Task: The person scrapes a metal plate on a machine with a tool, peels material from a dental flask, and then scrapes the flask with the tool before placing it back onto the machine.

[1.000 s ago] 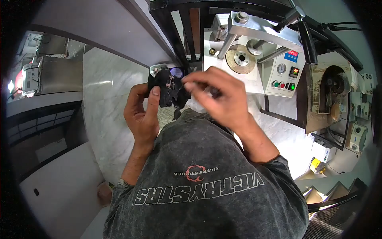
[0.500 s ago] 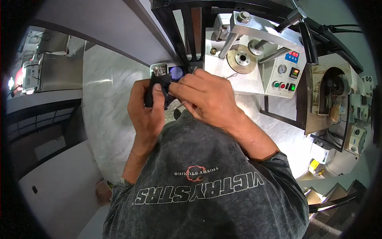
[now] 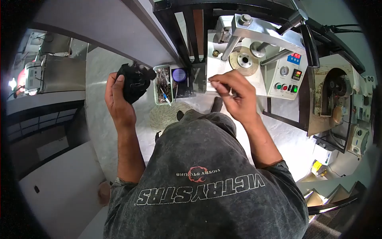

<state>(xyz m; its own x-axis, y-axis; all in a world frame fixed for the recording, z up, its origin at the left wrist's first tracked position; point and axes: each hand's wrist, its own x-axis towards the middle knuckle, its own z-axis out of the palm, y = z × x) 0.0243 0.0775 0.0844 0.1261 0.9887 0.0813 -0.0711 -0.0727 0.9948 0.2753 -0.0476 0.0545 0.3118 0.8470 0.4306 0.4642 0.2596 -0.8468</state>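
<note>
My left hand [image 3: 118,93] grips a crumpled black piece [image 3: 136,85], soft-looking like thin plastic or cloth, with the thumb lying over its near edge. It is raised to the left of a pale green tray [image 3: 156,96] full of thin metal bits and a blue-and-white pen-like item [image 3: 164,97]. My right hand [image 3: 240,95] hovers in front of the white machine, thumb and fingers brought together in a pinch. Something tiny may be at its fingertips, but I cannot make it out. A round purple-lidded container [image 3: 179,75] sits between the hands, beside the tray.
At the right stands a white press machine [image 3: 274,81] with a round metal disc [image 3: 244,60], steel columns, digital displays and a black-handled lever [image 3: 309,44]. Below the tray is a round woven seat [image 3: 169,115]. A grey panel [image 3: 107,28] runs along the upper left.
My hands have come apart: the left moved left with the black piece, the right moved right toward the machine. The tray and purple lid now show fully.
</note>
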